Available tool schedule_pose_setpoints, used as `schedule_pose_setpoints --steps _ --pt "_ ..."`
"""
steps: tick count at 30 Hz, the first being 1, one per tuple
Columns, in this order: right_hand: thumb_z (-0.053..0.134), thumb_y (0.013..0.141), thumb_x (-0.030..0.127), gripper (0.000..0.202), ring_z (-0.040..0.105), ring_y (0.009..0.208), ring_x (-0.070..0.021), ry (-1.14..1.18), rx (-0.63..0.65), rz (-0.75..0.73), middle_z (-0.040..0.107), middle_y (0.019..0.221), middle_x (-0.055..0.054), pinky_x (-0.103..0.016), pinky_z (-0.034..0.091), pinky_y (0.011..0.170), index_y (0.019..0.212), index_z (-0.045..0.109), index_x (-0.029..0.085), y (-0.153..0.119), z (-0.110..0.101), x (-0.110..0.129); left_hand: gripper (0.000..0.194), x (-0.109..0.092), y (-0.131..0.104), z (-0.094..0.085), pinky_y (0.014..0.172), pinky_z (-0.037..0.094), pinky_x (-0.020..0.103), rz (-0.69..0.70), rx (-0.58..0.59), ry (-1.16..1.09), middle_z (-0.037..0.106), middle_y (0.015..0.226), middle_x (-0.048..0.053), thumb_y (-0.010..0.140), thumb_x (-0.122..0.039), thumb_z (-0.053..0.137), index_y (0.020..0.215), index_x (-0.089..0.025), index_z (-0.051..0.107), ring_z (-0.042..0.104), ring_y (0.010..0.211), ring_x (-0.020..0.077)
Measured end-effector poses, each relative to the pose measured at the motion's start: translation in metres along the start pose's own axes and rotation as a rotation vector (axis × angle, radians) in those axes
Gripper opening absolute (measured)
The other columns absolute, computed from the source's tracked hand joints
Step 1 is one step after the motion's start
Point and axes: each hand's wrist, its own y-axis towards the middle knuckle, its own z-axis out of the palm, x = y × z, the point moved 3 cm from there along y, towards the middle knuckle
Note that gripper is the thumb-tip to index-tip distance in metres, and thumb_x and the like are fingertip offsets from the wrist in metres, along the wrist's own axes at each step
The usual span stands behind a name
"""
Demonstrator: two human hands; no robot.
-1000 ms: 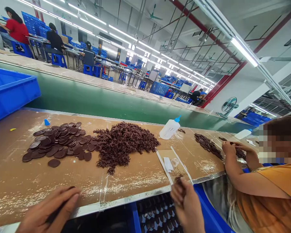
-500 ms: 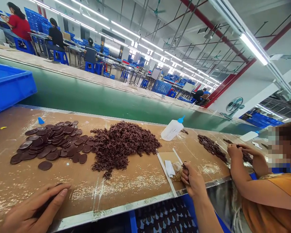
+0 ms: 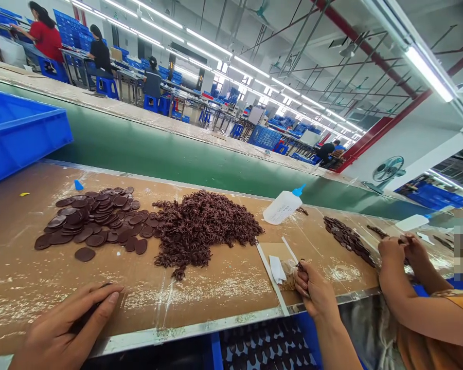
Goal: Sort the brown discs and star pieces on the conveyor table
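The left hand (image 3: pixel 67 329) lies flat near the front edge of the brown table (image 3: pixel 216 288), fingers spread a little, pressing down on a dark flat disc (image 3: pixel 85 317) that peeks out from under them. The right hand (image 3: pixel 316 290) is curled almost shut around a small brown tangled piece (image 3: pixel 301 266), right beside a little white paper (image 3: pixel 278 268). Farther back on the table sits a pile of flat brown discs (image 3: pixel 94 221), and touching it is a big heap of brown tangled pieces (image 3: pixel 204 226). A white squeeze bottle (image 3: pixel 282 206) with a blue tip lies behind the heap. To the right, another person's hands (image 3: pixel 403 252) are busy over more brown discs.
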Motion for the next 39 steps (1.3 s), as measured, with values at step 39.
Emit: schedule_pose_setpoints --steps 39 --pt "0.098 0.052 0.036 0.050 0.030 0.039 -0.0023 0.095 0.053 -0.052 0.038 0.051 0.010 -0.013 0.028 0.028 0.060 0.051 0.019 -0.024 0.005 0.007 0.052 -0.033 0.013 -0.017 0.091 0.064 0.030 -0.016 -0.029 -0.107 0.083 0.101 -0.004 0.086 -0.080 0.052 0.097 -0.039 0.084 0.080 0.096 0.0238"
